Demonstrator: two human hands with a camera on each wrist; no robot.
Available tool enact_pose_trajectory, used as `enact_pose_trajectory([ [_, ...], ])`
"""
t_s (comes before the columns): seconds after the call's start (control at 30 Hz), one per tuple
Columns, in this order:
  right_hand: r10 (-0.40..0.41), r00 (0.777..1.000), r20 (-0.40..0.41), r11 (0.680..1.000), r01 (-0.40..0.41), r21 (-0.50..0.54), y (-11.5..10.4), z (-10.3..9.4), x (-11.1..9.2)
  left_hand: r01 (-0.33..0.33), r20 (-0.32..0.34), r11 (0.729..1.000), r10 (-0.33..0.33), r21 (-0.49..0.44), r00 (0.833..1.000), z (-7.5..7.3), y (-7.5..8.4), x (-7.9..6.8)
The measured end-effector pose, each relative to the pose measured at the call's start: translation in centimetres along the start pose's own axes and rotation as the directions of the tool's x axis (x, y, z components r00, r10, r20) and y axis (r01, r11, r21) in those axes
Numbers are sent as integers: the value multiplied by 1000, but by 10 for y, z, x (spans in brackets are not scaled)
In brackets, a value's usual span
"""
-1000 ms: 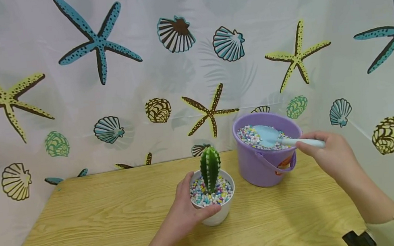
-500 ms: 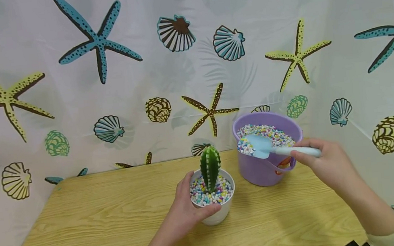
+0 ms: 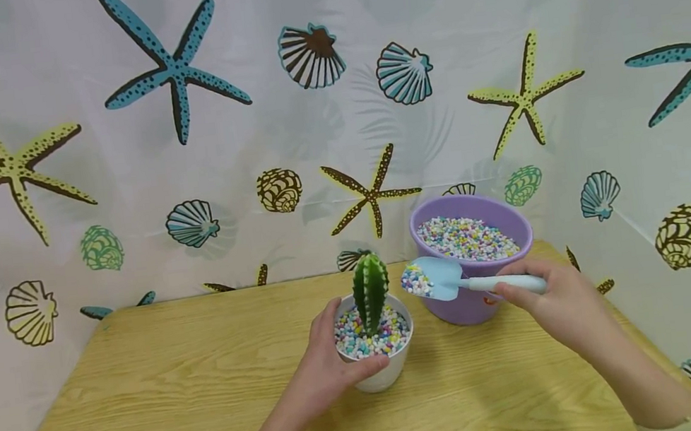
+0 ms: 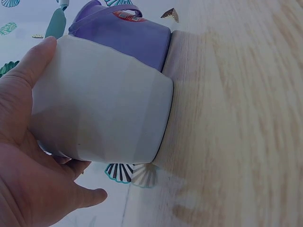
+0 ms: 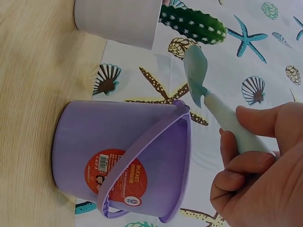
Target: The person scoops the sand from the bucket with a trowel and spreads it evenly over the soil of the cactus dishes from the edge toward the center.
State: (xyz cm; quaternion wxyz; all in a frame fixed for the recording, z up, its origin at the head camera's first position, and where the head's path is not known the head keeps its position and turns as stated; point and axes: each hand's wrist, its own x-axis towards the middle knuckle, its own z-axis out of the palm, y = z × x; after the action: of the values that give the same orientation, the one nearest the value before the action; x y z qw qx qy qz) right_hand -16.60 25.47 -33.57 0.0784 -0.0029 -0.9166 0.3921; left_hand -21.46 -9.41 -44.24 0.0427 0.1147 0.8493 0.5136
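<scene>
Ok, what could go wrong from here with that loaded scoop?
The beads sit at the front end of the light blue scoop, so a slight tilt of the right hand might spill some onto the table.

The scoop could also knock the cactus, which rises above the rim of the white pot.

Wooden tabletop: wide free run left of left hand; patterned backdrop bars the far edge. White flowerpot: left and near sides obstructed by that hand; upright cactus blocks vertical entry at centre. Narrow lane between flowerpot and purple bucket, light-blue scoop crossing above. Bucket mouth: open from above; right hand obstructs near-right approach.
</scene>
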Motion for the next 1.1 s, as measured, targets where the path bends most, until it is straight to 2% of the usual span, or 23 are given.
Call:
enact_pose_trajectory([
  [0.3,-68,998,-9,998,68,-19,-2,13,-4,-3,2,1000,3,-1,1000,0,-2,1],
  [0.47,-97,995,-4,994,97,-58,-4,18,-6,-10,2,1000,10,0,1000,0,-2,2],
  [0.7,-183,983,-20,976,179,-124,-5,27,-8,-14,4,1000,14,-6,1000,0,-2,1],
  [1.1,-243,968,-61,954,227,-194,-10,37,-10,-10,2,1000,10,-15,1000,0,-3,1],
])
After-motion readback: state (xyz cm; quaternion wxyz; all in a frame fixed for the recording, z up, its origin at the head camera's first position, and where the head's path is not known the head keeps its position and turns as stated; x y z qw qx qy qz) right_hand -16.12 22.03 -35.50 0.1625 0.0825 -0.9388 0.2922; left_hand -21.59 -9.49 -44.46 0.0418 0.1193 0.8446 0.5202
